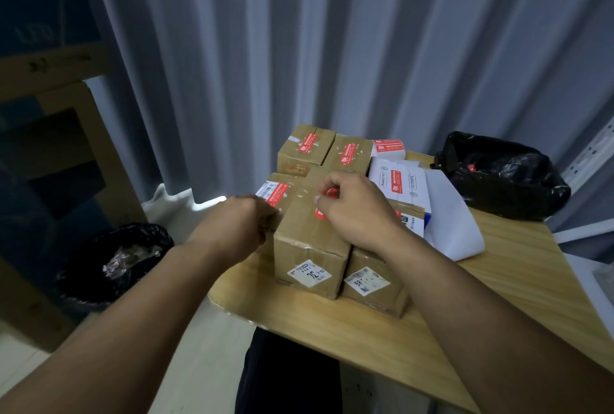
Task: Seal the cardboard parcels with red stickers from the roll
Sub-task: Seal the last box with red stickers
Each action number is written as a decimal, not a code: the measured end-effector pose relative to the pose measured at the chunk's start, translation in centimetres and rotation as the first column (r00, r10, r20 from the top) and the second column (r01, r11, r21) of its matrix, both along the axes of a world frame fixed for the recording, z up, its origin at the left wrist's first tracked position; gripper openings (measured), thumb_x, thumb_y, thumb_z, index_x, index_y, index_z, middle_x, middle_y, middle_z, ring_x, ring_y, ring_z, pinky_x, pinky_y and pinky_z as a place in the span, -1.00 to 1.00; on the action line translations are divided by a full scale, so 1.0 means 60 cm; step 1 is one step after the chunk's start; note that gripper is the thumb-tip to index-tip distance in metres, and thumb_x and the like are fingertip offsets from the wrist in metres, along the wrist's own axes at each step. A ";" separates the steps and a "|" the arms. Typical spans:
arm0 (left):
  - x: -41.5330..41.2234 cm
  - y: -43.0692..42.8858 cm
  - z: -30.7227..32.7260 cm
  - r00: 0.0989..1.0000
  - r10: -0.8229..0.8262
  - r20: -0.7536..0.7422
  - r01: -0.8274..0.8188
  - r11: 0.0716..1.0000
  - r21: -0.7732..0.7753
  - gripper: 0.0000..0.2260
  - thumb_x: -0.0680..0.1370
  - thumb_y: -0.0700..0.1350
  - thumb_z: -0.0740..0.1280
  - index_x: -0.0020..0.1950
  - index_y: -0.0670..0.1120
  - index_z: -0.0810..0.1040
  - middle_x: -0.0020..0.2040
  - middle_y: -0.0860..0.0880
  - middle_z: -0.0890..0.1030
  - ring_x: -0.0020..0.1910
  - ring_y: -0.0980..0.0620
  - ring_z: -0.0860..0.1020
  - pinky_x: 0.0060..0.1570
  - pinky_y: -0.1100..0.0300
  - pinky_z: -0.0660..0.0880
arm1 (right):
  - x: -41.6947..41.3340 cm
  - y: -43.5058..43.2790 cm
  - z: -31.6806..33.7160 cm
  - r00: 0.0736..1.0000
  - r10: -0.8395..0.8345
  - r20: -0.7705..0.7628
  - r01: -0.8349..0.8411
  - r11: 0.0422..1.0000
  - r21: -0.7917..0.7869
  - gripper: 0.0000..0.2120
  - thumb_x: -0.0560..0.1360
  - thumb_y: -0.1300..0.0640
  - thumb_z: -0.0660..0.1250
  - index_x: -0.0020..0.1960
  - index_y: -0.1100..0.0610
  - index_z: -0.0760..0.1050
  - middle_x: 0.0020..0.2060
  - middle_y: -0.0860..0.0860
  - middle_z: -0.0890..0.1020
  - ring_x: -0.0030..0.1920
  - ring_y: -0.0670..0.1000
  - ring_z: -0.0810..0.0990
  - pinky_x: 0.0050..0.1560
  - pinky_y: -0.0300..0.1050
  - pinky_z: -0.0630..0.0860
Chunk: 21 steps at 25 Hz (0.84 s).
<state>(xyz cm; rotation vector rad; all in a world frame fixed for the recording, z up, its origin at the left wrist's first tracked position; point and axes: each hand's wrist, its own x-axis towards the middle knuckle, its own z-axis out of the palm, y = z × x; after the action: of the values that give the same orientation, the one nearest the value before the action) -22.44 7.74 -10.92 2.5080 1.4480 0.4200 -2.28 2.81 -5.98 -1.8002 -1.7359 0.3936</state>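
Observation:
Several cardboard parcels stand packed together on the wooden table (498, 280). The front parcel (309, 247) has a red sticker (324, 211) half laid on its taped top seam. My right hand (355, 211) pinches that sticker's upper end with curled fingers. My left hand (236, 227) grips the parcel's left top edge. Behind stand two parcels (305, 147) (349, 154) and a left one (279, 187), each with a red sticker. The sticker roll (388, 147) sits at the back, and its white backing strip (455, 224) trails to the right.
A white box (402, 181) with a red sticker lies right of the pile. A black plastic bag (501, 174) sits at the table's back right. On the floor to the left stands a black-lined bin (113, 264) with scraps. A grey curtain hangs behind.

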 end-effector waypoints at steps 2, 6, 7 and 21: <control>-0.001 -0.006 -0.001 0.998 0.018 0.057 -0.018 1.000 0.008 -0.77 0.39 -0.25 0.46 -0.02 0.01 0.69 -0.07 0.01 0.65 -0.10 -0.07 0.61 -0.11 0.06 0.57 | 0.001 0.000 -0.001 1.000 -0.001 0.010 0.001 1.000 -0.007 -0.97 0.51 0.07 0.38 -0.08 0.01 0.58 -0.09 -0.10 0.59 0.00 0.02 0.56 0.07 0.03 0.56; 0.000 -0.015 0.002 0.996 0.059 0.069 -0.061 0.998 0.027 -0.83 0.40 -0.24 0.48 -0.05 -0.06 0.65 -0.07 -0.04 0.65 -0.08 -0.12 0.60 -0.11 0.05 0.56 | 0.004 0.002 -0.004 1.000 -0.014 0.015 0.014 1.000 -0.013 -0.96 0.49 0.06 0.38 -0.08 0.01 0.58 -0.02 -0.06 0.60 0.03 0.04 0.56 0.09 0.03 0.55; 0.000 -0.017 0.003 0.995 0.074 0.073 -0.076 0.997 0.019 -0.83 0.40 -0.24 0.48 -0.04 -0.08 0.64 -0.05 -0.06 0.66 -0.07 -0.14 0.60 -0.10 0.03 0.56 | 0.004 0.003 -0.004 1.000 -0.012 0.015 0.012 1.000 -0.013 -0.95 0.49 0.06 0.38 -0.07 0.02 0.58 -0.01 -0.06 0.60 0.03 0.04 0.56 0.09 0.03 0.55; 0.044 0.026 0.034 0.992 0.122 0.021 -0.120 0.990 -0.080 -0.63 0.64 0.18 0.19 0.36 0.06 0.52 0.38 -0.02 0.42 0.38 -0.11 0.35 0.29 -0.03 0.39 | 0.012 0.003 0.007 0.998 -0.017 -0.058 0.018 1.000 0.013 -0.90 0.53 0.12 0.34 -0.16 -0.03 0.55 -0.17 -0.17 0.60 -0.11 -0.07 0.60 0.00 0.02 0.60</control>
<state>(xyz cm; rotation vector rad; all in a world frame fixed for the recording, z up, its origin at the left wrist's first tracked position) -19.81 9.27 -8.90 2.3534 1.5801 0.4065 -1.56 2.96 -5.55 -1.7765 -1.6786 0.4217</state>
